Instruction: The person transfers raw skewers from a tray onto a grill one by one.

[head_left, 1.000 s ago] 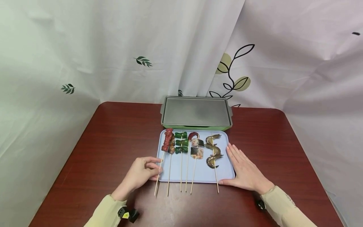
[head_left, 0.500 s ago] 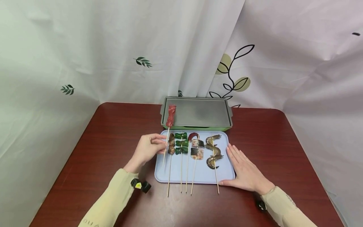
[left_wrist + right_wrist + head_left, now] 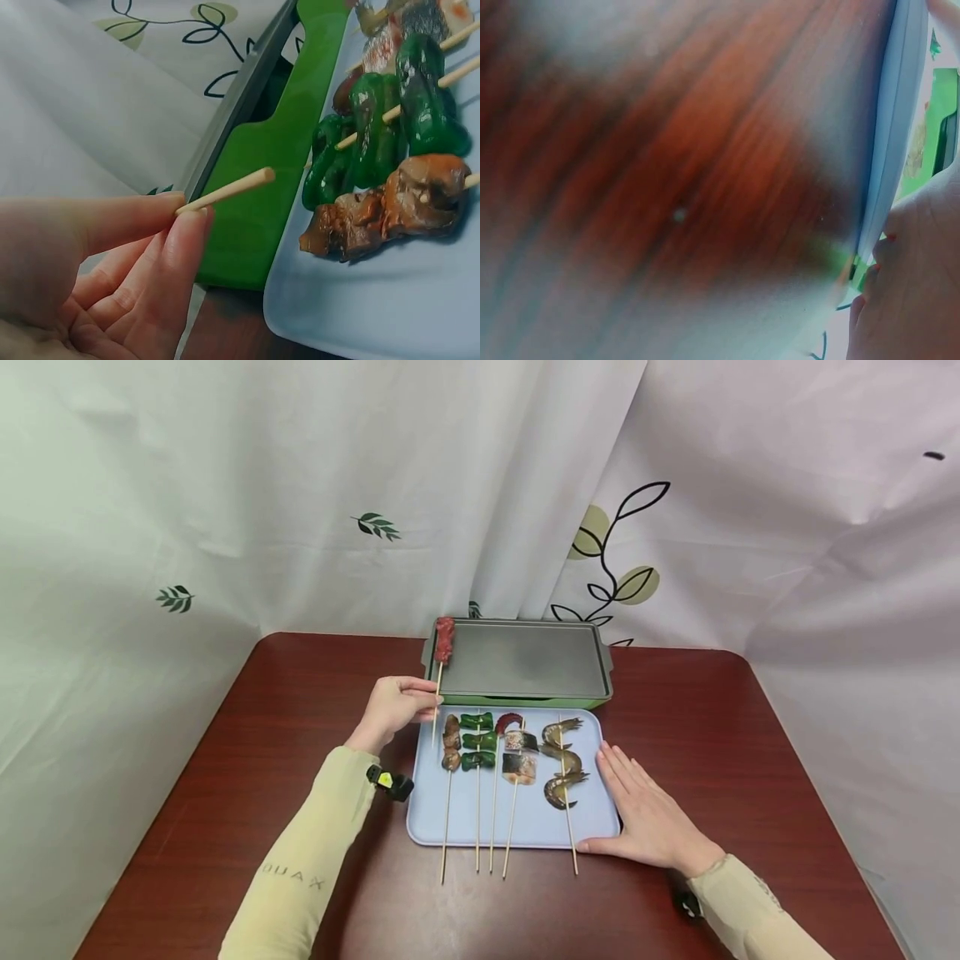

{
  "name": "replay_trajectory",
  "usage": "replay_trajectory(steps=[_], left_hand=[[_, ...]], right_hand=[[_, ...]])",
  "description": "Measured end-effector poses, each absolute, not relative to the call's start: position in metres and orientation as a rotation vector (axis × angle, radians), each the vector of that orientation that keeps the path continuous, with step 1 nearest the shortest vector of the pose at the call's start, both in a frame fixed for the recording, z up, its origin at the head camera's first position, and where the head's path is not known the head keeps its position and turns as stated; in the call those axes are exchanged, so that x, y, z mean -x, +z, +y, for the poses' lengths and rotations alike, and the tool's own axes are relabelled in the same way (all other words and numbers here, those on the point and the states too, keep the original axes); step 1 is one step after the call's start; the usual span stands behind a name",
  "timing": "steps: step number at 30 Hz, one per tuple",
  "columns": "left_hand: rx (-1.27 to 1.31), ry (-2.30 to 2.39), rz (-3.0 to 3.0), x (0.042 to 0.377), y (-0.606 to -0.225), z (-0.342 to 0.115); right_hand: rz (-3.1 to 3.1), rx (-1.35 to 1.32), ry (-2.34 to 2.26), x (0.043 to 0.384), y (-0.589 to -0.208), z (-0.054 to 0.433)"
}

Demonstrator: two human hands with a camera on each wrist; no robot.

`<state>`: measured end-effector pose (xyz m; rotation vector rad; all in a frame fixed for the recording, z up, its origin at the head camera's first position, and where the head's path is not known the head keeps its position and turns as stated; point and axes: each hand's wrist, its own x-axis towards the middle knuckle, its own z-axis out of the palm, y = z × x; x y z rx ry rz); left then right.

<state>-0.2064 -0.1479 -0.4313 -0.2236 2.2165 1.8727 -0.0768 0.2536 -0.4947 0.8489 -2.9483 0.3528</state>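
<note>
In the head view my left hand (image 3: 393, 703) pinches the wooden stick of a red meat skewer (image 3: 444, 642). The meat is over the left end of the grey griddle plate (image 3: 528, 662); whether it touches the surface I cannot tell. The left wrist view shows the stick's bare end (image 3: 240, 186) poking out between thumb and fingers. My right hand (image 3: 647, 814) lies with straight fingers along the right edge of a light blue tray (image 3: 427, 814). On the tray lie a brown chunk skewer (image 3: 451, 743), a green pepper skewer (image 3: 478, 741) and a shrimp skewer (image 3: 564, 764).
Between the pepper and shrimp are a dark-skinned fish skewer (image 3: 519, 768) and a curled red tentacle skewer (image 3: 508, 722). Stick ends overhang the tray's front edge. The griddle's green base (image 3: 525, 701) stands right behind the tray on the brown table (image 3: 300, 693); a white curtain (image 3: 300, 460) hangs beyond.
My left hand has lifted the red meat skewer off the tray's left side and carried it forward to the griddle's left end. The right hand has stayed at the tray's edge.
</note>
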Motion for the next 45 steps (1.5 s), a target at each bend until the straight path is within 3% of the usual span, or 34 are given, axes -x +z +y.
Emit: replay_trajectory(steps=[10, 26, 45], left_hand=[[0.272, 1.851, 2.203, 0.211, -0.432, -0.15], [0.188, 1.728, 2.208, 0.183, -0.431, -0.147], [0.195, 1.789, 2.202, 0.179, -0.437, -0.143]], right_hand=[[-2.951, -0.841, 0.361, 0.076, -0.494, 0.253], [-2.989, -0.824, 0.37, 0.076, -0.494, 0.253], [-3.016, -0.806, 0.385, 0.077, -0.495, 0.253]])
